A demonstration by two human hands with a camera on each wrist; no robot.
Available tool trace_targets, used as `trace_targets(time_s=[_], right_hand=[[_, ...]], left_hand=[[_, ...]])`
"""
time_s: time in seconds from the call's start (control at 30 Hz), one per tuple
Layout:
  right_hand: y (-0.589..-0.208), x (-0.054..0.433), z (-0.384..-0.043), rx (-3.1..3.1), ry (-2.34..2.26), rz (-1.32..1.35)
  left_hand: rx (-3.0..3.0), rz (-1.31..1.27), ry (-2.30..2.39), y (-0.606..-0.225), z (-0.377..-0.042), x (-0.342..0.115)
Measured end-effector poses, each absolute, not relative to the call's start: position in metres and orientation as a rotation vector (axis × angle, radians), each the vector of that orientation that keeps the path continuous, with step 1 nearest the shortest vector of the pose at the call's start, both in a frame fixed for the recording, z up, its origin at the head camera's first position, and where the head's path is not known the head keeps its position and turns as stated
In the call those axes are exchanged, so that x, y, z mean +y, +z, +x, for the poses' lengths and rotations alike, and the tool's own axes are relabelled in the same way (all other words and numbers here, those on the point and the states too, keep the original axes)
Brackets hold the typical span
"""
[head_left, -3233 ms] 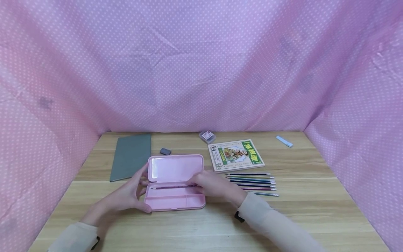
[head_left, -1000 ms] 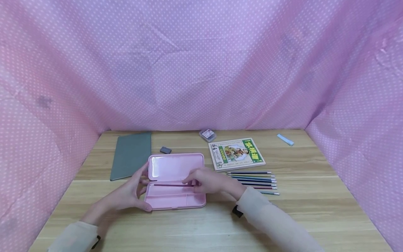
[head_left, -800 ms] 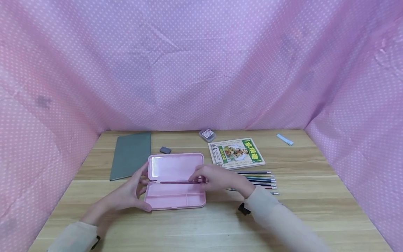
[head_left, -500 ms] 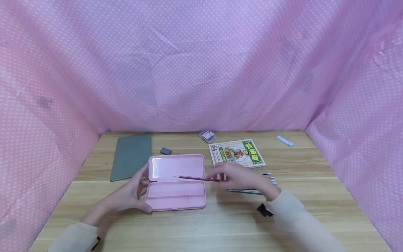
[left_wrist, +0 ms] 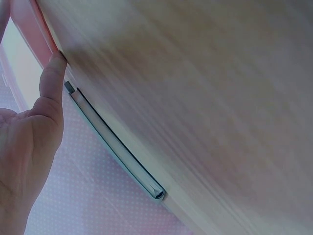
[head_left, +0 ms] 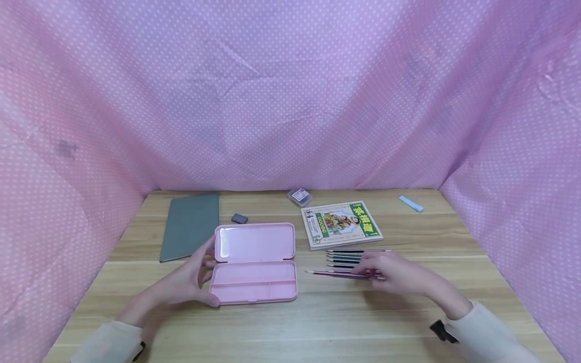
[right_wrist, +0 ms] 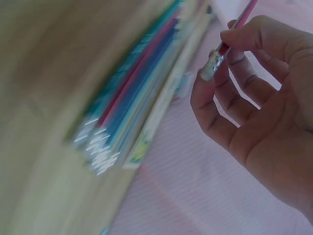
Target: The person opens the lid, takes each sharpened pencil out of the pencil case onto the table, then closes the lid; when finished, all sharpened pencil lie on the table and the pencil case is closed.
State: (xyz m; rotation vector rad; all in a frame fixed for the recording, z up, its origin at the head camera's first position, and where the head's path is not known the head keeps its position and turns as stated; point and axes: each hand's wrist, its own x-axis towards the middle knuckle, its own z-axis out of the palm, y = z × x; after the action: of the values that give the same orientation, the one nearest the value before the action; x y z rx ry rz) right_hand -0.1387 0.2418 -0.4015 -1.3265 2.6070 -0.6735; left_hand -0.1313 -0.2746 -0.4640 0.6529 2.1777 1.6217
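A pink pencil case [head_left: 245, 273] lies with its lid folded back, and no pencil shows in its compartments. My left hand [head_left: 188, 277] holds the left end of the case, thumb at the front corner and fingers along the side. To the right, my right hand [head_left: 395, 272] pinches a dark red pencil [head_left: 319, 273] near its eraser end, tip pointing left. In the right wrist view, thumb and fingertips grip this pencil [right_wrist: 240, 20] just above its metal band. The held pencil is close over a row of several pencils [head_left: 341, 259], partly hidden by the hand.
Behind the pencils lies an illustrated green and cream book [head_left: 342, 224]. A small clear box [head_left: 299, 197] is at the back, a light blue strip [head_left: 410, 203] at the back right. A grey eraser [head_left: 239, 218] and a grey-green notebook [head_left: 188, 227] lie behind and left of the case.
The dark red pencil has been lifted out of the pencil case by my right hand and carried right, over the pencil row. The left hand has stayed at the case.
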Motion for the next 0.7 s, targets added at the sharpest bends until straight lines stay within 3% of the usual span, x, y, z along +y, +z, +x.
trace_targets(time_s=[0.23, 0.7], right_hand=[[-0.419, 0.272, -0.127, 2.675, -0.67, -1.232], [-0.448, 0.285, -0.126, 2.835, -0.598, -1.381]], left_hand=[[2.175, 0.658, 1.631, -0.465, -0.131, -0.275], [2.209, 0.662, 1.604, -0.465, -0.131, -0.275]])
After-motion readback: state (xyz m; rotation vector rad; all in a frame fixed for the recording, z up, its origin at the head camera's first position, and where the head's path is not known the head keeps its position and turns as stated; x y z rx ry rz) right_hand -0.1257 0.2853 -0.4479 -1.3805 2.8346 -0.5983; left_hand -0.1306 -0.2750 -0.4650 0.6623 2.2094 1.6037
